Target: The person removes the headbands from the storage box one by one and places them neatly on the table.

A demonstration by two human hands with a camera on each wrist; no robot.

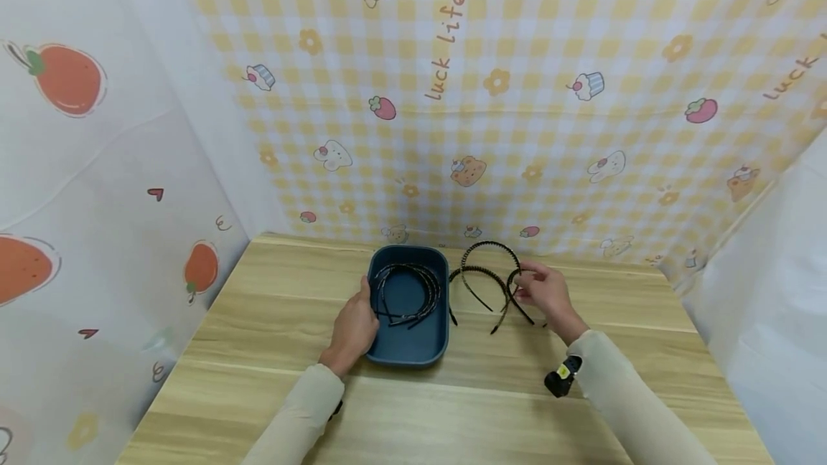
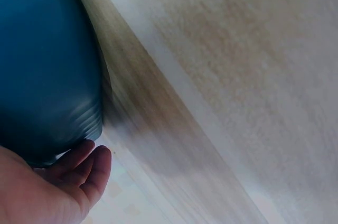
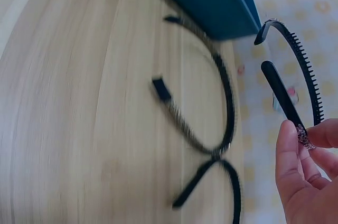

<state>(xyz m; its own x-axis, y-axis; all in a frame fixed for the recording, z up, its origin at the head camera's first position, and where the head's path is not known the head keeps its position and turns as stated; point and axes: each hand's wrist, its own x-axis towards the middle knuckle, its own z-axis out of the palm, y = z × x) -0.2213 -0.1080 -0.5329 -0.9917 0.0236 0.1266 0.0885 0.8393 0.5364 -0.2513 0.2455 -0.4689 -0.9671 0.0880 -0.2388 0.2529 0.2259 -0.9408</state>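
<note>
My left hand (image 1: 354,323) grips the left side of a dark blue plastic bin (image 1: 407,361). In the left wrist view, its curled fingers (image 2: 95,176) lie against the bin's outer wall. Inside the bin lie several thin black headbands (image 1: 429,293). My right hand (image 1: 544,294) pinches a black toothed headband (image 3: 305,63) by one arm, between thumb and fingers, and the band stands raised with its glittery covering showing. Below it, a headband with a gold-and-black covering (image 3: 227,86) lies on the table, overlapping another black headband (image 3: 236,192).
The bin and the loose headbands are on a light wood table (image 1: 478,415). Behind it hangs a yellow checked cloth (image 1: 413,142), close to the table's back edge. White printed sheets (image 1: 116,185) close off the left side, and a white one (image 1: 775,271) the right.
</note>
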